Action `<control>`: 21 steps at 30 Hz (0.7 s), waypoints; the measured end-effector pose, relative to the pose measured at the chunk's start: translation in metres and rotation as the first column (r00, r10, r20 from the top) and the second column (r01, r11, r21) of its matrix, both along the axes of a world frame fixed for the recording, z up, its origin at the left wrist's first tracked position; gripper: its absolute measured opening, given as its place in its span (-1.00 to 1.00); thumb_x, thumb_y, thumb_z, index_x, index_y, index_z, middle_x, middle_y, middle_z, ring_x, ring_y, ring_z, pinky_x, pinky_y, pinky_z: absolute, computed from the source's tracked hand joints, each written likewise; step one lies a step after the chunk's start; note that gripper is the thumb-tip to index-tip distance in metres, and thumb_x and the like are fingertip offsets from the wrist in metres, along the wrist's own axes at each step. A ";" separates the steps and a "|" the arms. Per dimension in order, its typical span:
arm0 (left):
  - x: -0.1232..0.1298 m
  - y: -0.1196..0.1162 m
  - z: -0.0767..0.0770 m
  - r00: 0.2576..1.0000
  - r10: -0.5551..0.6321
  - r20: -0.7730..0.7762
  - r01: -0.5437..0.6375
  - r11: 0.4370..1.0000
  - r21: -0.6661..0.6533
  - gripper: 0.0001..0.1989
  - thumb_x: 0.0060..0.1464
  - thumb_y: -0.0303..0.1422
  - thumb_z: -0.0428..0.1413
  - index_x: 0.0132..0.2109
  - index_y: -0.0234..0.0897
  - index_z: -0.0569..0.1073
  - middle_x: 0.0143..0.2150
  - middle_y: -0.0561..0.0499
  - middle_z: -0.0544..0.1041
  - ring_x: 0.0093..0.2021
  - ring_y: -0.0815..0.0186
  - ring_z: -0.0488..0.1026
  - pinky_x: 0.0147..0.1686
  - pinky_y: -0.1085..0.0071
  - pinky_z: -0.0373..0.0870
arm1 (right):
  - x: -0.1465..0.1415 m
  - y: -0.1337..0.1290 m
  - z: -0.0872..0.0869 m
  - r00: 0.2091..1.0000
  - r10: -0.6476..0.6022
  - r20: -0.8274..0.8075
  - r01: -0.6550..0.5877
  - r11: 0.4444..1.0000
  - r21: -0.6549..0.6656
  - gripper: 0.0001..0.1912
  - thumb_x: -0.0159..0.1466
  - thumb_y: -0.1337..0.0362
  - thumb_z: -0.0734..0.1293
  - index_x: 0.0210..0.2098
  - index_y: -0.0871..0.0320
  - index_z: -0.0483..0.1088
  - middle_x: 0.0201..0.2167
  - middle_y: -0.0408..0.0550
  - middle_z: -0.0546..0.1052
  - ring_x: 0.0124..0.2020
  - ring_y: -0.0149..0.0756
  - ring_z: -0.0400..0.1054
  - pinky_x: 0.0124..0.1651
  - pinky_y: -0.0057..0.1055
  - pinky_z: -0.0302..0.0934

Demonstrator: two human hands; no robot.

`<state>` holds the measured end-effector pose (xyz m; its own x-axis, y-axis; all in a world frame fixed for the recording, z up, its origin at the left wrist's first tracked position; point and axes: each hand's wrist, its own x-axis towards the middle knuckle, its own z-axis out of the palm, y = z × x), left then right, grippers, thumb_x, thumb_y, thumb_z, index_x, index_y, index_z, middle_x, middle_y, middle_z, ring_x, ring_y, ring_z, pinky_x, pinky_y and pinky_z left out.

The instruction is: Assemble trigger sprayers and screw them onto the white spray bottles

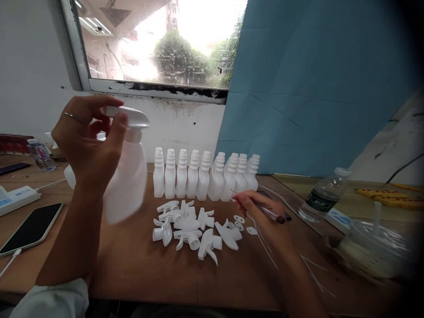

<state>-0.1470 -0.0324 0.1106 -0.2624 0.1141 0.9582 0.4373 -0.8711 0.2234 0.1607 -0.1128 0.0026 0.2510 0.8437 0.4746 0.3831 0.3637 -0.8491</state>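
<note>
My left hand (96, 137), raised on the left, grips a white spray bottle (127, 181) by its trigger head (135, 117). The bottle hangs slightly tilted above the table, a bit blurred. In my right hand (261, 212) is a slim tool with a translucent handle (270, 213) and a thin metal tip pointing left; its exact kind is unclear. Left of that hand lies a pile of loose white trigger heads (188, 225). Several small white discs (239, 219) rest beside the pile. Behind it, several open-necked white bottles (181, 174) stand in a row.
A phone (31, 227) and a power strip (18, 198) lie at left, near a small water bottle (41, 154). On the right stand another water bottle (323, 196) and a lidded plastic cup (374, 247). Thin white tubes (313, 269) lie on the brown table (149, 278).
</note>
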 end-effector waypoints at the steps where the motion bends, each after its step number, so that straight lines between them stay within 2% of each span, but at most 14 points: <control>1: 0.009 -0.009 -0.001 0.988 -0.155 0.008 0.155 0.988 -0.011 -0.84 0.05 -0.39 0.28 -0.17 -0.14 0.59 -0.35 0.09 0.46 -0.39 0.41 0.35 -0.42 0.39 0.29 | -0.004 -0.005 0.003 0.999 0.032 -0.003 -0.032 0.999 -0.005 -0.72 0.27 0.04 0.35 -0.36 0.11 0.54 -0.52 -0.13 0.42 -0.51 -0.40 0.27 -0.46 -0.47 0.19; 3: 0.025 -0.022 -0.007 0.906 -0.424 -0.003 0.421 0.900 -0.114 -0.86 0.06 -0.42 0.28 -0.19 -0.14 0.60 -0.46 0.11 0.40 -0.51 0.47 0.27 -0.53 0.45 0.23 | -0.012 -0.015 0.007 0.993 0.113 -0.016 -0.113 0.993 -0.034 -0.72 0.26 0.02 0.36 -0.33 0.10 0.55 -0.56 -0.15 0.38 -0.54 -0.40 0.25 -0.48 -0.46 0.17; 4: 0.033 -0.026 -0.011 0.855 -0.519 -0.011 0.507 0.839 -0.198 -0.87 0.07 -0.42 0.28 -0.19 -0.15 0.60 -0.49 0.12 0.36 -0.56 0.49 0.23 -0.58 0.48 0.19 | -0.015 -0.018 0.008 0.987 0.157 -0.032 -0.158 0.986 -0.047 -0.71 0.25 0.01 0.36 -0.31 0.10 0.56 -0.57 -0.15 0.39 -0.55 -0.39 0.25 -0.49 -0.46 0.17; 6: 0.048 -0.031 -0.022 0.767 -0.642 -0.010 0.592 0.713 -0.375 -0.90 0.09 -0.38 0.27 -0.20 -0.18 0.59 -0.52 0.13 0.30 -0.61 0.52 0.18 -0.66 0.53 0.11 | -0.020 -0.023 0.008 0.963 0.257 -0.084 -0.262 0.963 -0.061 -0.65 0.22 -0.05 0.37 -0.24 0.08 0.56 -0.53 -0.12 0.44 -0.54 -0.35 0.31 -0.49 -0.44 0.22; 8: 0.065 -0.035 -0.034 0.687 -0.726 0.013 0.622 0.580 -0.526 -0.90 0.10 -0.33 0.26 -0.20 -0.19 0.58 -0.51 0.13 0.28 -0.62 0.53 0.17 -0.68 0.56 0.10 | -0.024 -0.025 0.006 0.920 0.358 -0.159 -0.368 0.929 -0.041 -0.55 0.17 -0.14 0.37 -0.18 0.06 0.55 -0.46 -0.06 0.51 -0.51 -0.29 0.38 -0.48 -0.40 0.28; 10: 0.080 -0.039 -0.045 0.609 -0.792 0.053 0.632 0.443 -0.635 -0.89 0.12 -0.30 0.24 -0.20 -0.20 0.56 -0.49 0.12 0.30 -0.61 0.53 0.21 -0.65 0.57 0.18 | -0.026 -0.026 0.002 0.880 0.416 -0.228 -0.432 0.901 -0.024 -0.49 0.11 -0.18 0.41 -0.14 0.06 0.55 -0.40 -0.01 0.56 -0.42 -0.18 0.47 -0.41 -0.33 0.37; 11: 0.087 -0.041 -0.050 0.582 -0.810 0.069 0.628 0.394 -0.671 -0.88 0.13 -0.29 0.23 -0.20 -0.21 0.55 -0.47 0.12 0.31 -0.59 0.52 0.24 -0.63 0.56 0.22 | -0.027 -0.027 0.000 0.872 0.413 -0.262 -0.435 0.900 -0.026 -0.51 0.09 -0.15 0.44 -0.15 0.06 0.55 -0.37 0.00 0.59 -0.36 -0.13 0.50 -0.36 -0.30 0.40; 12: 0.093 -0.043 -0.054 0.573 -0.816 0.076 0.617 0.368 -0.696 -0.87 0.13 -0.27 0.22 -0.20 -0.22 0.54 -0.47 0.11 0.31 -0.57 0.50 0.26 -0.61 0.55 0.26 | -0.028 -0.026 -0.002 0.869 0.394 -0.301 -0.423 0.905 -0.038 -0.54 0.07 -0.09 0.48 -0.16 0.06 0.55 -0.35 0.01 0.60 -0.31 -0.09 0.52 -0.31 -0.28 0.42; 14: 0.100 -0.045 -0.060 0.585 -0.808 0.069 0.591 0.367 -0.718 -0.83 0.13 -0.25 0.22 -0.19 -0.23 0.53 -0.45 0.10 0.30 -0.53 0.47 0.31 -0.54 0.52 0.32 | -0.030 -0.025 -0.005 0.862 0.312 -0.400 -0.368 0.927 -0.070 -0.61 0.05 0.05 0.53 -0.17 0.08 0.55 -0.29 0.02 0.63 -0.25 -0.06 0.53 -0.26 -0.27 0.43; 16: 0.103 -0.044 -0.063 0.566 -0.821 0.070 0.588 0.343 -0.733 -0.73 0.10 -0.22 0.24 -0.07 -0.20 0.49 -0.35 0.07 0.34 -0.44 0.44 0.37 -0.44 0.49 0.39 | -0.031 -0.022 -0.007 0.832 0.202 -0.516 -0.282 0.956 -0.080 -0.63 0.03 0.15 0.55 -0.18 0.10 0.54 -0.28 0.00 0.64 -0.27 -0.11 0.54 -0.27 -0.31 0.43; 17: 0.104 -0.042 -0.064 0.522 -0.848 0.087 0.593 0.288 -0.752 -0.63 0.07 -0.22 0.27 0.01 -0.18 0.43 -0.26 0.04 0.38 -0.37 0.40 0.41 -0.37 0.46 0.43 | -0.030 -0.020 -0.008 0.804 0.153 -0.574 -0.235 0.969 -0.071 -0.64 0.02 0.16 0.56 -0.20 0.10 0.54 -0.29 -0.03 0.64 -0.31 -0.15 0.54 -0.29 -0.34 0.42; 18: 0.103 -0.039 -0.065 0.457 -0.882 0.114 0.582 0.199 -0.788 -0.52 0.06 -0.20 0.28 0.09 -0.15 0.36 -0.16 0.00 0.40 -0.28 0.35 0.44 -0.30 0.42 0.45 | -0.029 -0.017 -0.007 0.772 0.115 -0.625 -0.190 0.980 -0.054 -0.65 0.00 0.15 0.57 -0.24 0.10 0.54 -0.33 -0.06 0.64 -0.36 -0.20 0.52 -0.33 -0.38 0.41; 19: 0.103 -0.036 -0.066 0.379 -0.913 0.148 0.538 0.087 -0.839 -0.44 0.05 -0.18 0.29 0.14 -0.13 0.29 -0.08 -0.04 0.41 -0.20 0.30 0.46 -0.23 0.37 0.45 | -0.027 -0.015 -0.006 0.743 0.093 -0.662 -0.150 0.988 -0.030 -0.65 -0.02 0.12 0.57 -0.28 0.10 0.53 -0.37 -0.08 0.63 -0.41 -0.24 0.51 -0.38 -0.41 0.39; 21: 0.102 -0.029 -0.069 0.258 -0.939 0.225 0.366 -0.121 -0.923 -0.40 0.05 -0.10 0.27 0.16 -0.16 0.26 0.00 -0.11 0.43 -0.06 0.19 0.46 -0.12 0.29 0.43 | -0.022 -0.010 -0.003 0.706 0.098 -0.701 -0.095 0.995 0.044 -0.62 -0.06 0.03 0.58 -0.34 0.10 0.53 -0.44 -0.11 0.61 -0.45 -0.27 0.47 -0.44 -0.43 0.35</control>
